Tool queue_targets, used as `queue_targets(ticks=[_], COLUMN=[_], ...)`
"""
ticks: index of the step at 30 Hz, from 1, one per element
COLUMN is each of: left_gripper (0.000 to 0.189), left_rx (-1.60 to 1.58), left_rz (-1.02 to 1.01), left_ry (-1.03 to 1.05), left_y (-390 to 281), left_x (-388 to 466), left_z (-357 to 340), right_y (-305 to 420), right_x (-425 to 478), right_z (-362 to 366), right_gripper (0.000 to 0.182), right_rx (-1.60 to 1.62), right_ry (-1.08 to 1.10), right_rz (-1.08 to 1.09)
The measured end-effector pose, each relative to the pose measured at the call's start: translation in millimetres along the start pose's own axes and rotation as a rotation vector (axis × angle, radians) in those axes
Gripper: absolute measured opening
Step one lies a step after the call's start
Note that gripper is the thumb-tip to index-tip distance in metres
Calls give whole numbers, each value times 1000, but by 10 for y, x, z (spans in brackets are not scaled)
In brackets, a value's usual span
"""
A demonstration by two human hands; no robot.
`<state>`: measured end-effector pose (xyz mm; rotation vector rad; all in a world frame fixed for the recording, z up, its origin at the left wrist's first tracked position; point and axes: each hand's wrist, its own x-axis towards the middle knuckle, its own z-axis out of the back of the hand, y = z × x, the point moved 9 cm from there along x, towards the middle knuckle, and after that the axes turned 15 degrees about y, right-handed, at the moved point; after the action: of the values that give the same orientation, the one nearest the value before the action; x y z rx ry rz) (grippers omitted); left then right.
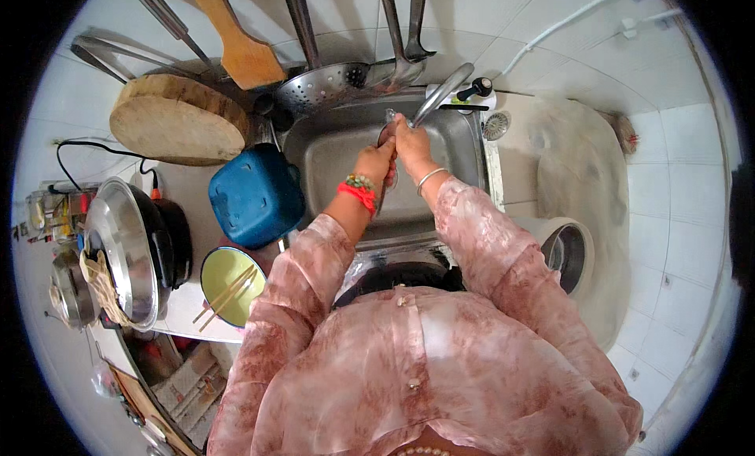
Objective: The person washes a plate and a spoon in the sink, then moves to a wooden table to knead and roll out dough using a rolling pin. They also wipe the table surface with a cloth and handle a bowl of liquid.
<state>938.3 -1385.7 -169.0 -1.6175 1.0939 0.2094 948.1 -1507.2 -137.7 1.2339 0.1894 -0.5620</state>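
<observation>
Both hands meet over a stainless steel sink (pixel 339 155). My left hand (pixel 376 161), with a bead bracelet and a red band at the wrist, grips a thin, dark-edged object (pixel 386 133) seen nearly edge-on; its kind is unclear. Part of it hangs below the fingers. At its upper end, my right hand (pixel 413 144), wearing a silver bangle, has its fingers curled against it. The fingertips are partly hidden. The curved metal faucet (pixel 442 93) comes down just beside the right hand, with a small clear glint at the thumb.
Left of the sink lie a blue plastic basin (pixel 256 193), a yellow-green bowl (pixel 227 279) with chopsticks, a round wooden chopping board (pixel 177 123) and a large metal pan (pixel 121 249). Utensils and a perforated skimmer (pixel 321 87) hang behind. A round pot (pixel 566 252) stands right.
</observation>
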Motion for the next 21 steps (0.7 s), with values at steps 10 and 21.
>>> queue_targets(ticks=[10,21], left_gripper=[14,37], left_rx=[-280,-245], left_rz=[-170,48], left_ry=[-4,274], left_y=[61,152], left_x=[214,194], left_z=[-77,-457], right_y=[-83,-488], right_x=[85,241], right_z=[-51,179], right_gripper=[19,39], right_rx=[-96,570], right_ry=[57,87], right_rz=[169,27])
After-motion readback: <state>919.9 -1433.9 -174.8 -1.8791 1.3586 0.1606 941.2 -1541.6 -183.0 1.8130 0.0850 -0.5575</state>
